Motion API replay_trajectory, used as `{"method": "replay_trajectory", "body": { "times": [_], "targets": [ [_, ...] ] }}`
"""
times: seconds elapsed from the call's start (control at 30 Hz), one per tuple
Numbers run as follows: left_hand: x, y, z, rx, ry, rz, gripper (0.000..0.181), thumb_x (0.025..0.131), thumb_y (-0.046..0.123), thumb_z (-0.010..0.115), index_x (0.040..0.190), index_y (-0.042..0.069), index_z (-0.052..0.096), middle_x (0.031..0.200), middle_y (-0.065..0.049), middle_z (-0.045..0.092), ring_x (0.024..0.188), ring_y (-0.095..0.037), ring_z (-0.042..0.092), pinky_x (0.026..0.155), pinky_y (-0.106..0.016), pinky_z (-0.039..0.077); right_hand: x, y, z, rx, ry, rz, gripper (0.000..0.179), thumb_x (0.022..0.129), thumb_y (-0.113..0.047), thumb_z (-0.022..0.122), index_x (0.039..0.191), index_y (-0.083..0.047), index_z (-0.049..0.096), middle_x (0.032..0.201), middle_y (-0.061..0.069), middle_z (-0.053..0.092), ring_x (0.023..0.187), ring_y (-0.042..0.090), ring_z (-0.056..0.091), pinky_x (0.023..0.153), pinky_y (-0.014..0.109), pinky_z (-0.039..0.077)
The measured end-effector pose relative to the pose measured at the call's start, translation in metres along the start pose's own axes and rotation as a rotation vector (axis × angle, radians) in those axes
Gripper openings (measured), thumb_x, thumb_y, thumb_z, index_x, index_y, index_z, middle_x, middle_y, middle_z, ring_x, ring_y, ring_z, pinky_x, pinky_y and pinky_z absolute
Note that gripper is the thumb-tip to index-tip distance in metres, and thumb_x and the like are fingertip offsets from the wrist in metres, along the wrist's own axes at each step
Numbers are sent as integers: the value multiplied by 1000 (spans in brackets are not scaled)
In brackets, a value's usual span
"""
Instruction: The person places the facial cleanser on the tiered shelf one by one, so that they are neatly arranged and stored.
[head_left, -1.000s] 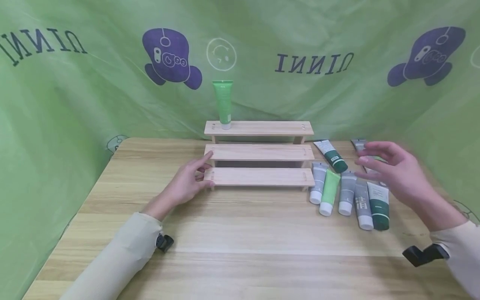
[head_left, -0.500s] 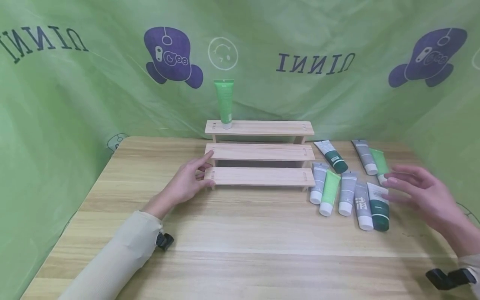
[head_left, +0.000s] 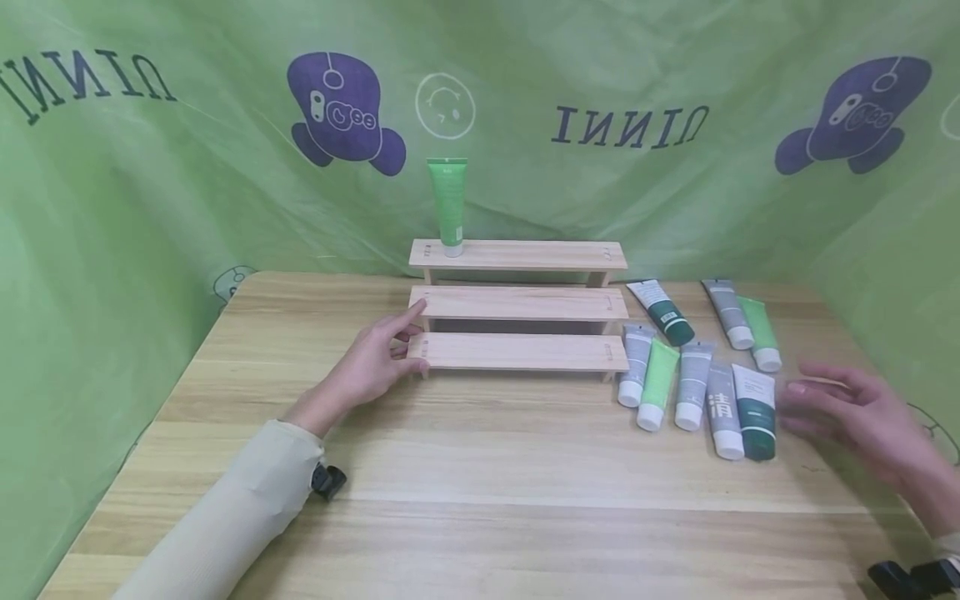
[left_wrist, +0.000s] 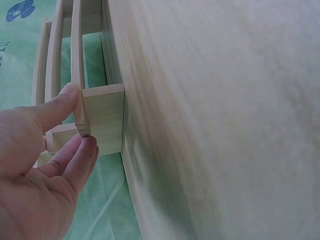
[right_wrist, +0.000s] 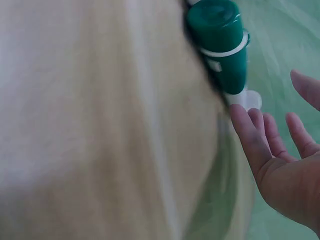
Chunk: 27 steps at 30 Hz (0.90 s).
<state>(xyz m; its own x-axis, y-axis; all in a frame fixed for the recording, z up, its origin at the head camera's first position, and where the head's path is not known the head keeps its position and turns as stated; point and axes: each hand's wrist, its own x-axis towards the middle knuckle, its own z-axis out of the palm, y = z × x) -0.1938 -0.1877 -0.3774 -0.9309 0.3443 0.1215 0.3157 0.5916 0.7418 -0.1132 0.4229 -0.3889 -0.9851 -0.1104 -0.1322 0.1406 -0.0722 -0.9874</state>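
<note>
A three-tier wooden display stand stands at the middle of the table. My left hand holds its left end, the thumb and fingers pinching the edge of the lowest board in the left wrist view. Upright on the top tier's left end is a green squeeze tube with its white cap down. To the right, my right hand is empty, fingers relaxed and spread. It is nearest to a white and dark green tube, whose green cap end shows in the right wrist view.
Several more tubes lie flat right of the stand: grey tubes, light green tubes and another white and dark green tube. A green printed cloth hangs behind and beside the wooden table.
My right hand has moved right and toward me, away from over the tubes, uncovering the grey and green ones at the back. The left hand keeps its place on the stand.
</note>
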Motion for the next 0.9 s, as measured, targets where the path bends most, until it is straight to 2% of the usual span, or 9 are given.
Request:
{"method": "replay_trajectory", "body": {
  "times": [0.2, 0.53, 0.67, 0.73, 0.8, 0.9],
  "targets": [
    [2, -1, 0, -14, 3, -2, 95, 80, 0, 83, 158, 16, 32, 128, -14, 61, 118, -29, 56, 100, -29, 55, 0, 8, -1, -107, 71, 85, 32, 100, 2, 59, 120, -20, 48, 98, -3, 73, 85, 21, 74, 75, 34, 64],
    [2, 1, 1, -28, -6, -6, 95, 79, 0, 84, 158, 15, 33, 128, -14, 61, 119, -29, 56, 100, -27, 54, 2, 12, -11, -151, 77, 164, 27, 102, -6, 59, 123, -15, 45, 97, -6, 73, 89, 13, 72, 77, 40, 64],
    [1, 0, 1, -21, -9, -13, 95, 80, -1, 83, 158, 15, 32, 128, -15, 61, 119, -29, 55, 100, -28, 54, 3, 9, -8, -164, 46, 184, 29, 102, -3, 58, 127, -4, 44, 97, -2, 73, 89, 16, 72, 77, 42, 64],
    [1, 0, 1, -19, -9, -12, 95, 80, -1, 83, 158, 15, 32, 128, -15, 61, 118, -29, 55, 100, -28, 54, 4, 6, -4, -191, 29, 202, 36, 102, -1, 56, 132, 9, 40, 96, -1, 74, 88, 18, 73, 77, 41, 64],
    [1, -1, 1, -17, -9, -10, 94, 80, -2, 82, 158, 15, 32, 128, -15, 61, 118, -30, 56, 100, -28, 54, 5, 2, 2, -246, 14, 221, 46, 102, -2, 56, 134, 22, 32, 96, -1, 73, 87, 20, 73, 77, 39, 64],
    [1, -1, 1, -16, -9, -9, 94, 80, -2, 82, 158, 14, 32, 128, -16, 61, 118, -30, 56, 99, -28, 55, 7, -3, 12, -374, 2, 246, 62, 102, -5, 57, 139, 28, 19, 96, 0, 72, 85, 21, 73, 77, 37, 64]
  ]
}}
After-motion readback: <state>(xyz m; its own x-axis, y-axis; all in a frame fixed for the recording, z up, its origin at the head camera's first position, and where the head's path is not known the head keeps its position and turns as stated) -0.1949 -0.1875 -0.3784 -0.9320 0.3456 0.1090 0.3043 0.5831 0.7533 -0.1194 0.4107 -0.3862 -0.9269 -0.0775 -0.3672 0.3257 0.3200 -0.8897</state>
